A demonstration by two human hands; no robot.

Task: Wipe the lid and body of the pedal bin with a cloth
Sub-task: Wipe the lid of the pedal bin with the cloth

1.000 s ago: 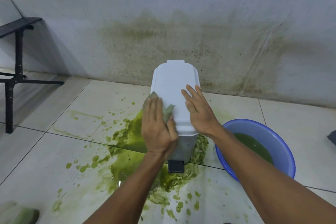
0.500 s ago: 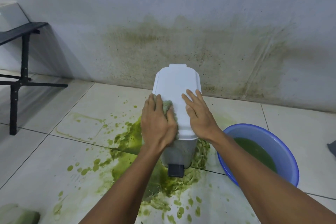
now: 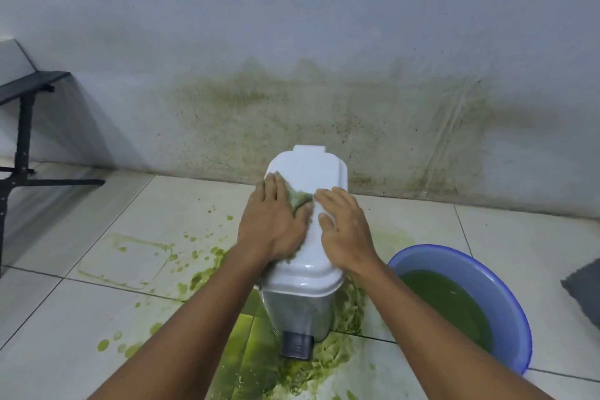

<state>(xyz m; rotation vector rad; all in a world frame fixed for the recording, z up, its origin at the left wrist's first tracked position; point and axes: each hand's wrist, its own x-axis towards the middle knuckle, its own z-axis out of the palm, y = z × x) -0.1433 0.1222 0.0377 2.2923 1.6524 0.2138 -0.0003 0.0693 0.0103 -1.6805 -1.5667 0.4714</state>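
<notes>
Head view: left hand [image 3: 272,227] flat, pressing cloth [image 3: 299,199] onto lid [image 3: 311,169]; right hand [image 3: 347,230] flat on lid.

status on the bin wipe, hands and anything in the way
Left hand flat, pressing cloth on lid. Right hand flat on lid. Green spill round bin, blue basin beside it.

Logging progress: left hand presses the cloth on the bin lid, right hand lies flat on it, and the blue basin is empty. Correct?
No: the head view shows the blue basin holding green liquid. Left hand presses the cloth on the lid, right hand flat on it.
</notes>
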